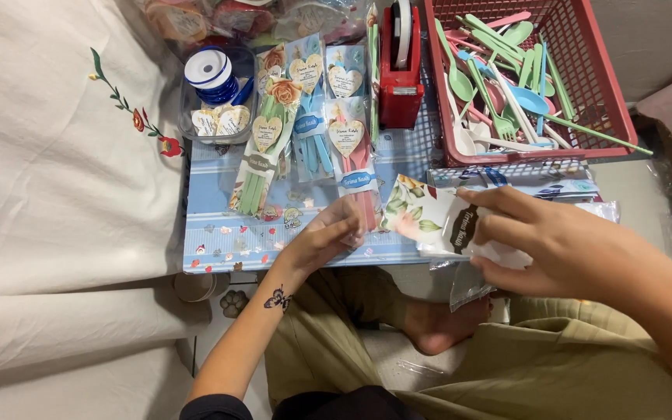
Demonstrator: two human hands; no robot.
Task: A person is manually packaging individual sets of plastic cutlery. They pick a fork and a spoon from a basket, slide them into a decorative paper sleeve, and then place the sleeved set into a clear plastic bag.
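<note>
Right hand (pixel 542 245) grip pinches a floral packet (pixel 429 222) above the lap, beside the red basket (pixel 612 93). Left hand (pixel 324 237) fingers curl on a pink cutlery pack (pixel 359 183) on the table (pixel 219 225).

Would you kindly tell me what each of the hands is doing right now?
Left hand: curled, fingertips on the pink cutlery packet; grip unclear.
Right hand: closed on a floral printed sleeve.

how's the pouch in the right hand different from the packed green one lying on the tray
The pouch in the right hand looks flat and unfilled, with no heart tag; the packed green pouch holds green cutlery and carries a heart tag. The first is held up, the second lies on the tray. Both have floral print and a dark label.
</note>
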